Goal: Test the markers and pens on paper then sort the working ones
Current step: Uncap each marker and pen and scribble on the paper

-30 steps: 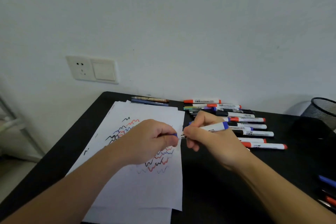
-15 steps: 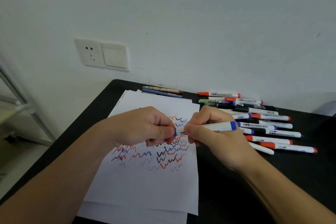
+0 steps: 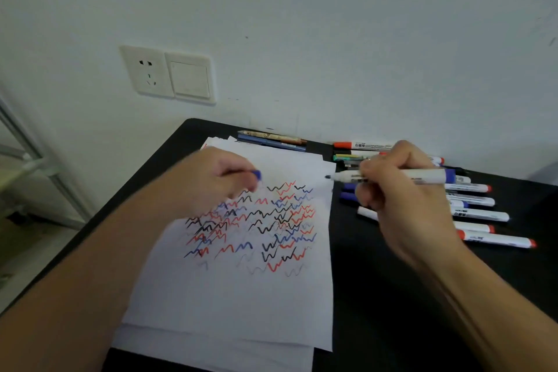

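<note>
My right hand (image 3: 401,193) grips a white marker with a blue end (image 3: 422,176), uncapped, its dark tip pointing left just above the top right corner of the paper (image 3: 241,296). My left hand (image 3: 211,184) holds the blue cap (image 3: 256,174) in curled fingers over the upper left of the sheet. The paper carries several rows of red, blue and black squiggles. A row of white markers (image 3: 480,216) with red and blue caps lies on the black table (image 3: 392,311) behind my right hand.
Two pens (image 3: 271,140) lie along the wall behind the paper. More sheets lie stacked under the top one. A wall socket and switch (image 3: 169,74) sit above the table's left corner. The table's left edge drops to the floor.
The two hands have pulled apart: the cap came off the blue marker into my left hand, and my right hand moved right with the bare marker.
</note>
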